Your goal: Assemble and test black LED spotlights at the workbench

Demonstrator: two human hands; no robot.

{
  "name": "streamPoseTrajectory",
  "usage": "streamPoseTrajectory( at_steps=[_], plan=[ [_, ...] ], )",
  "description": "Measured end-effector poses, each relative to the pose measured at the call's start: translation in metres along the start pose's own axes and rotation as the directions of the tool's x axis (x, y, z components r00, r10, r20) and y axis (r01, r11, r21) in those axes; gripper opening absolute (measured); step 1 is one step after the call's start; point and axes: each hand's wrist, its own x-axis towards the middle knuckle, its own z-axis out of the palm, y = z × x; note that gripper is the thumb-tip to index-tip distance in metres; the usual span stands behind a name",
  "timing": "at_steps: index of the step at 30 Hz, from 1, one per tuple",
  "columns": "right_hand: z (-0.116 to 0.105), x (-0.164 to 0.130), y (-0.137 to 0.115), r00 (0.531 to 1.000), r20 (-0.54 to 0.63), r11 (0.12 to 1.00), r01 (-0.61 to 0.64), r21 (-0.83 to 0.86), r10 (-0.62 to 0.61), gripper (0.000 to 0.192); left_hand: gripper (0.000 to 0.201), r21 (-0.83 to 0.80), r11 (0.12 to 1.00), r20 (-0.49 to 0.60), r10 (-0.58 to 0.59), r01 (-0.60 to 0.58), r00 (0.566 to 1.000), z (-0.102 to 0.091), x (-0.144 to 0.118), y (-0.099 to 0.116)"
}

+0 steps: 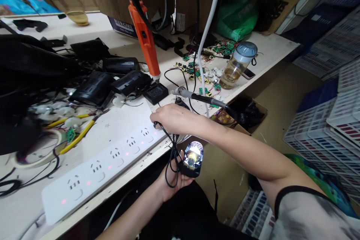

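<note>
My left hand (172,180) is closed around a small black lamp (194,159), below the table's front edge. Its clear front glows white. At the far end of a white power strip (109,167), my right hand (174,119) is closed on a black cord (168,135). The cord hangs in loops in front of my left wrist. What the fingertips pinch at the cord's end is mostly hidden. Just beyond my right hand lie a small black square case (155,93) and a soldering iron (194,95) with a spring-like coil near its end.
An orange electric screwdriver (146,41) hangs over the table. Black housings (94,88), yellow-handled pliers (80,135) and a tape roll (56,153) lie at left. Green circuit boards (225,48) and a bottle (237,65) stand right. White crates (315,127) are stacked beside the table.
</note>
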Motion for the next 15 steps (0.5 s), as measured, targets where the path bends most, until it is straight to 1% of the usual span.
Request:
streamPoseTrajectory(
  at_steps=[3, 6, 8, 10, 11, 12, 14, 15],
  plan=[
    [-0.003, 0.000, -0.001, 1.000, 0.004, 1.000, -0.007, 0.002, 0.007, 0.015, 0.046, 0.001, 0.999, 0.018, 0.035, -0.035, 0.999, -0.001, 0.003, 0.000],
    [-0.006, -0.008, -0.009, 0.998, -0.022, 0.998, -0.063, 0.006, 0.063, 0.027, 0.042, -0.028, 0.999, 0.003, 0.047, -0.047, 0.999, -0.001, 0.005, 0.000],
    [-0.004, -0.022, -0.018, 0.988, -0.103, 0.993, -0.119, -0.005, 0.118, 0.033, 0.041, -0.043, 0.998, -0.011, 0.048, -0.048, 0.999, -0.002, 0.007, 0.000],
    [0.004, -0.043, -0.029, 0.962, -0.244, 0.991, -0.131, -0.006, 0.125, 0.032, 0.037, -0.055, 0.997, -0.015, 0.057, -0.058, 0.998, -0.003, 0.007, 0.000],
    [0.009, -0.056, -0.035, 0.940, -0.327, 0.995, -0.103, 0.009, 0.101, 0.031, 0.036, -0.062, 0.996, -0.015, 0.063, -0.064, 0.998, -0.004, 0.008, -0.001],
    [0.014, -0.071, -0.040, 0.896, -0.434, 0.996, -0.086, 0.031, 0.091, 0.031, 0.036, -0.070, 0.995, -0.015, 0.067, -0.067, 0.998, -0.004, 0.008, -0.001],
    [0.024, -0.100, -0.050, 0.771, -0.632, 0.996, -0.060, 0.059, 0.084, 0.032, 0.038, -0.080, 0.995, -0.012, 0.061, -0.062, 0.998, -0.005, 0.009, 0.000],
    [0.027, -0.115, -0.054, 0.713, -0.692, 0.993, -0.083, 0.081, 0.116, 0.035, 0.040, -0.079, 0.996, -0.011, 0.050, -0.051, 0.999, -0.006, 0.010, 0.000]
  ],
)
